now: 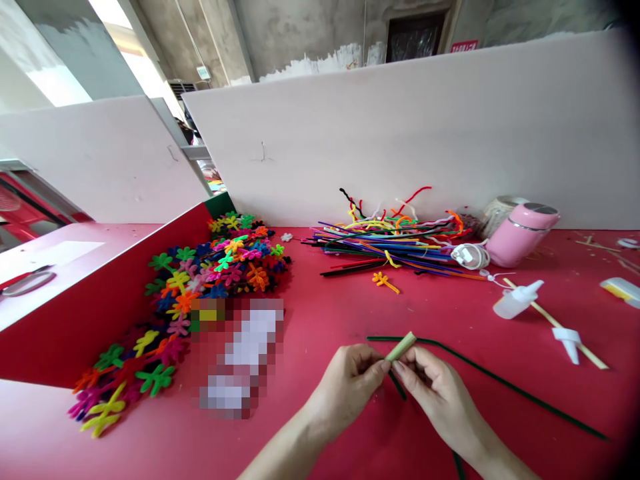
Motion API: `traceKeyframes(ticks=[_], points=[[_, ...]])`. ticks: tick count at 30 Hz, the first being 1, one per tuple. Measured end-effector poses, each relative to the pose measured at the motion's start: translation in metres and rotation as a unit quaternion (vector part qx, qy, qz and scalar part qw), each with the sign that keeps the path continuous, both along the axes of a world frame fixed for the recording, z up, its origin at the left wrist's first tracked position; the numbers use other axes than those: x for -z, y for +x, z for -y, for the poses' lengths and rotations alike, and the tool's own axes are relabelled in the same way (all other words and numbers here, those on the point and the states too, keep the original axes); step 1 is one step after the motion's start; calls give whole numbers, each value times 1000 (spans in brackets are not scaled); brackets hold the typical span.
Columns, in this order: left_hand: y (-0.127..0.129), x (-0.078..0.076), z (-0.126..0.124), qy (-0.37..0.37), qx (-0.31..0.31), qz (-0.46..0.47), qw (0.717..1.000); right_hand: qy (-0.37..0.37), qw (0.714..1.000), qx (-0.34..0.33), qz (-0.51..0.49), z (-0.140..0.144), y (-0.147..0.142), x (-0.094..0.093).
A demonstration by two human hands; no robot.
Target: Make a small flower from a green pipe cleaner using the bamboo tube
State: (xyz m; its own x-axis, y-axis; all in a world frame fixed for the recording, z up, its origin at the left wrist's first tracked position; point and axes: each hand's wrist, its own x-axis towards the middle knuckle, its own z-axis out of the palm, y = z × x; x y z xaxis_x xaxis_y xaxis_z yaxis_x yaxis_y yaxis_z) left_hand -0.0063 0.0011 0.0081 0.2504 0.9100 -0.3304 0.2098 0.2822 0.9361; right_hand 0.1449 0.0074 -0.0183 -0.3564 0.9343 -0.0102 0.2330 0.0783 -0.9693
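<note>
My left hand (353,377) and my right hand (443,383) meet over the red table, fingertips pinched together. Between them they hold the lower end of a short pale green stick (402,346), its top slanting up to the right. A dark green pipe cleaner (398,387) hangs down just below the fingertips; whether the fingers grip it too is hidden. Behind the stick and out to the right, another dark green pipe cleaner (520,387) lies bent on the table. A small yellow-orange pipe-cleaner flower (385,282) rests farther back.
Many colourful pipe-cleaner flowers (225,267) are heaped at left beside a red divider (100,313). Loose pipe cleaners (380,243) lie at the back against a white board (400,140). At right are a pink bottle (523,233), a glue bottle (517,300) and a thin wooden stick (593,357).
</note>
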Motion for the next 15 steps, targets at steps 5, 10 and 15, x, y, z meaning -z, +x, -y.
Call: traceKeyframes(ticks=[5,10,15], points=[[1,-2,0,6,-2,22,1000,0,1000,13,12,0,2,0],[2,-1,-1,17,-13,15,1000,-13,1000,5,10,-1,3,3],[5,5,0,77,-32,-24,996,-25,1000,2,12,-2,5,6]])
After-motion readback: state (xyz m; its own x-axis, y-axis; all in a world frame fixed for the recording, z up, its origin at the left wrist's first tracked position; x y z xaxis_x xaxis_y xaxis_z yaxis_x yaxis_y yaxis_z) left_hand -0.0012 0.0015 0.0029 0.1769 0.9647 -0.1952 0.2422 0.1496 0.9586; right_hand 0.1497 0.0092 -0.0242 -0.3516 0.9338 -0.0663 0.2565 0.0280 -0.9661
